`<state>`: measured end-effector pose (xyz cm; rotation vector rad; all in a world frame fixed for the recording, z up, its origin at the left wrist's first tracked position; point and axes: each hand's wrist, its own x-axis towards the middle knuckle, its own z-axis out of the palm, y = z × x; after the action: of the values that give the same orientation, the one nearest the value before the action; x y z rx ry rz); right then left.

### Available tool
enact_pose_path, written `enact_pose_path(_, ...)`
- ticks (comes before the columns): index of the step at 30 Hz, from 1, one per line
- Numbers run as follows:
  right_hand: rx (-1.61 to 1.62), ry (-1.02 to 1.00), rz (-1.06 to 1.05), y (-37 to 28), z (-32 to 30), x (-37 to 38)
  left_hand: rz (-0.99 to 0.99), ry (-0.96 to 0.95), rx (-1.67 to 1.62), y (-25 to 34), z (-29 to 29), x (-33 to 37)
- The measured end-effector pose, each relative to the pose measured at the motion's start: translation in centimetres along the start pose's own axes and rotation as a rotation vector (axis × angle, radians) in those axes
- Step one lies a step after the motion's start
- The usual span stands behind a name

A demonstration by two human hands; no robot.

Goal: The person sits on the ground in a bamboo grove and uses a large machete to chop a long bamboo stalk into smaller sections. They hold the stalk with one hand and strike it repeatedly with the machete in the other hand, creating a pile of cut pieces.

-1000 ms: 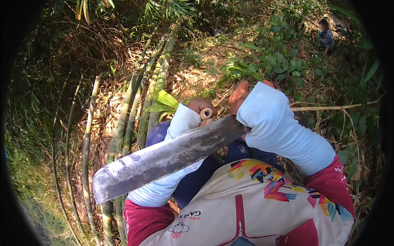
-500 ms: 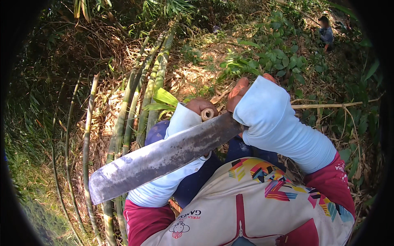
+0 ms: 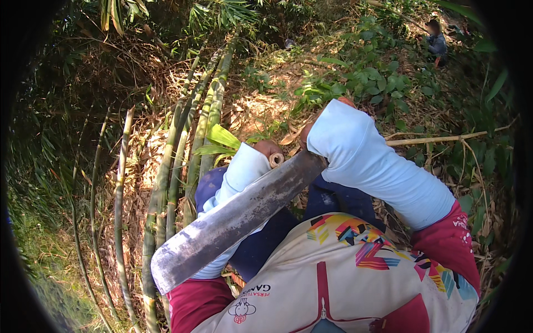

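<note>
My right hand [image 3: 308, 132] is closed around the handle of a machete, mostly hidden by a light blue sleeve cuff. The machete's broad, dark-stained blade [image 3: 239, 216] slants down to the left, passing over my left forearm. Just left of the blade's base, my left hand [image 3: 267, 148] is closed on a thin bamboo piece [image 3: 276, 160]. Only the pale hollow end of that piece shows; the rest is hidden by the hand and blade. A small gap separates the two hands.
Several green bamboo stalks [image 3: 191, 127] lean at the left, beside a cut upright stalk [image 3: 120, 205]. A thin branch [image 3: 444, 140] lies to the right. Leafy plants [image 3: 383, 80] and dry leaves cover the ground. Another person [image 3: 437, 43] is at the far right.
My right hand has shifted a little left and nearer to my left hand. The machete blade has tilted more steeply, its tip swinging right and slightly down. My left hand has barely moved.
</note>
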<state>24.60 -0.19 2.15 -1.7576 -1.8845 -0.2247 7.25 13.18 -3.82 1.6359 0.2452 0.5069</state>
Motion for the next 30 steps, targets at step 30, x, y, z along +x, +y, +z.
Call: enact_pose_path(30, 0.044, 0.008, 0.041, -2.0, -2.2, 0.1, 0.082, 0.172, -0.098, 4.2, 1.3, -0.1)
